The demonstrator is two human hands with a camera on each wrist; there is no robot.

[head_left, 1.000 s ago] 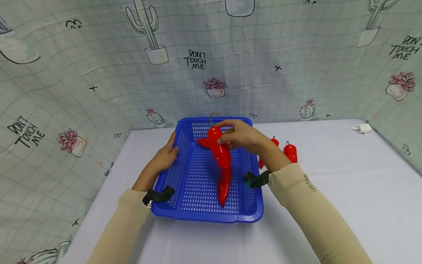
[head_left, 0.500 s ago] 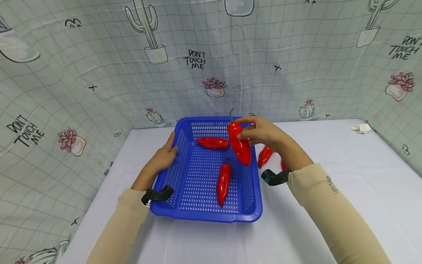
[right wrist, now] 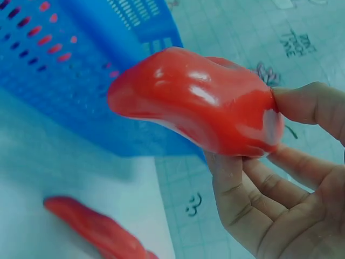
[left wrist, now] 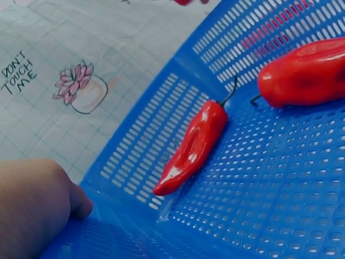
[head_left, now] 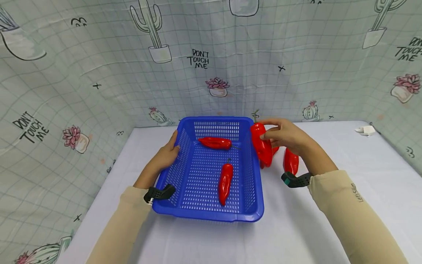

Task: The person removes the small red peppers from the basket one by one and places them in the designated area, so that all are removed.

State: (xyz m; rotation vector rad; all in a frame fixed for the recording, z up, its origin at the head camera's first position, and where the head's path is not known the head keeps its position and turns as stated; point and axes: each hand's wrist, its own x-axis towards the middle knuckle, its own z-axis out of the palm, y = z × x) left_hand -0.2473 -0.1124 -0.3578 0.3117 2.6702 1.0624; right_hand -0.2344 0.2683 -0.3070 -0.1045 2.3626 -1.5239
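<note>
My left hand (head_left: pixel 165 156) grips the left rim of a blue perforated plastic basket (head_left: pixel 211 217), thumb on the inner side. Just beyond the basket's right rim, my right hand (head_left: pixel 285 135) pinches a red pepper (head_left: pixel 262 145) near its stem end, tip pointing down. Two slimmer red peppers lie apart in the basket: one crosswise (head_left: pixel 215 143) near the back wall, the other lengthwise (head_left: pixel 225 185) towards the front right. In the right wrist view, thumb and fingertips hold the glossy pepper (right wrist: pixel 194 102) beside the basket wall.
Right of the basket, a red pepper (head_left: pixel 291 162) lies on the white table (head_left: pixel 296 220). Another pepper (head_left: pixel 275 150) is mostly hidden behind the held one. A small white object (head_left: pixel 365 130) sits at the far right edge. Cactus-printed cloth (head_left: pixel 250 84) rises behind the table.
My right hand has carried the held pepper rightward from above the basket to outside its right rim, uncovering both peppers inside. My left hand keeps its grip on the basket.
</note>
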